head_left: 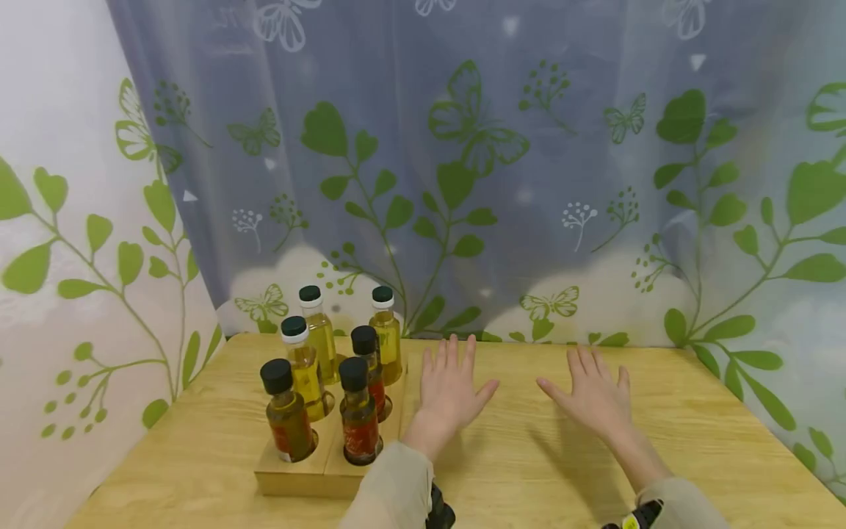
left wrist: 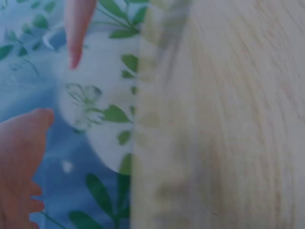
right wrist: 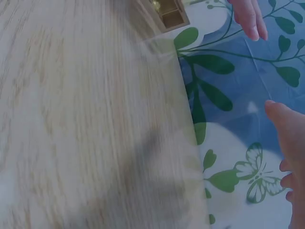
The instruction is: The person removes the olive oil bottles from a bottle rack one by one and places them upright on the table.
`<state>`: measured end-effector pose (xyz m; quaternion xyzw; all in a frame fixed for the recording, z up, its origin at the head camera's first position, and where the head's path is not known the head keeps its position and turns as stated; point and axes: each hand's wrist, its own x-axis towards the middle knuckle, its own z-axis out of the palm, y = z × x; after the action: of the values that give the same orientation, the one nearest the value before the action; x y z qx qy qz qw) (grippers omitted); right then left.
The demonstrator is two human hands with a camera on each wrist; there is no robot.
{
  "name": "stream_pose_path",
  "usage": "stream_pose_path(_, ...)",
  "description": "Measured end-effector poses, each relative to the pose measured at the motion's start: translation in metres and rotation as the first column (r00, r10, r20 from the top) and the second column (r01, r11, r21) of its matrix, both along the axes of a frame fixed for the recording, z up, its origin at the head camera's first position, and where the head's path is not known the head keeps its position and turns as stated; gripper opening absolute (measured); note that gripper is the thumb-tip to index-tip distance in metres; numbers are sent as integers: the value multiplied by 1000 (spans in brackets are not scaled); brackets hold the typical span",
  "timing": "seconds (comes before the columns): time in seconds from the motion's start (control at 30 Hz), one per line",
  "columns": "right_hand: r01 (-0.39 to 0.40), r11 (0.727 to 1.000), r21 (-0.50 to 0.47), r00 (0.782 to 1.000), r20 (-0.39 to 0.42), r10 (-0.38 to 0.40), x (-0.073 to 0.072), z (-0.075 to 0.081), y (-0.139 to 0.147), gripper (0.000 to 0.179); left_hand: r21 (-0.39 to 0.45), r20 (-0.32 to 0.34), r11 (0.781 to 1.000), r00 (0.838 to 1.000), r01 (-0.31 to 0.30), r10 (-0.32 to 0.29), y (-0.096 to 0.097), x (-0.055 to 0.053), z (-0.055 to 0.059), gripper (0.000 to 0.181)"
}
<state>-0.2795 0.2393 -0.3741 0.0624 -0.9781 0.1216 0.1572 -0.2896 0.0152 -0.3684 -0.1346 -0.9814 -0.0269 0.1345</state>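
Both hands are held out over the wooden table, palms down and fingers straight, with nothing in them. My left hand is just right of a wooden bottle rack. My right hand is farther right, its thumb pointing toward the left one. In the rack stand several bottles: dark-capped ones with red labels, such as the front bottle and the front-left bottle, and green-capped bottles of yellow oil, such as the back-right bottle. In the left wrist view the left hand shows at the left edge.
Behind the table hangs a blue-grey curtain with green leaves and butterflies. A white leaf-patterned curtain is on the left side. A corner of the rack appears at the top of the right wrist view.
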Motion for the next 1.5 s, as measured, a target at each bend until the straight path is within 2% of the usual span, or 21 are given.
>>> stream_pose_path(0.1,-25,999,-24,1000,-18,24,1,5,-2,96,46,-5,998,999,32,-32,0,6,13,81)
stream_pose_path(0.2,-89,993,-81,995,-43,86,1,11,-5,96,91,-11,994,998,65,-64,-2,13,28,87)
stream_pose_path(0.33,-185,970,-156,981,-85,173,1,18,-12,92,146,-43,984,994,106,-100,-9,24,53,94)
stream_pose_path(0.47,-237,947,-217,969,-124,214,4,26,-21,83,178,-91,972,987,150,-136,-21,35,76,93)
stream_pose_path(0.6,-254,920,-299,967,-104,234,12,37,-34,80,233,-121,951,977,203,-178,-37,46,96,90)
stream_pose_path(0.67,-268,904,-334,964,-92,251,16,42,-41,80,277,-129,933,971,229,-200,-47,53,105,90)
stream_pose_path(0.8,-313,868,-386,949,-94,301,22,50,-55,78,365,-124,899,970,241,-210,-68,64,119,95)
stream_pose_path(0.93,-346,833,-432,935,-87,343,27,57,-68,78,446,-81,866,973,228,-214,-91,70,127,100)
stream_pose_path(1.0,-354,817,-455,929,-71,363,30,59,-74,79,472,-57,856,976,210,-208,-103,73,130,102)
stream_pose_path(1.13,-376,783,-496,911,-44,410,33,62,-87,81,502,-33,848,984,168,-175,-128,74,131,107)
stream_pose_path(1.37,-427,706,-565,869,-41,492,35,63,-106,80,535,-4,837,990,119,-139,-167,79,130,105)
stream_pose_path(1.5,-434,682,-589,856,-33,516,35,63,-117,80,543,-5,834,993,103,-119,-186,86,131,104)
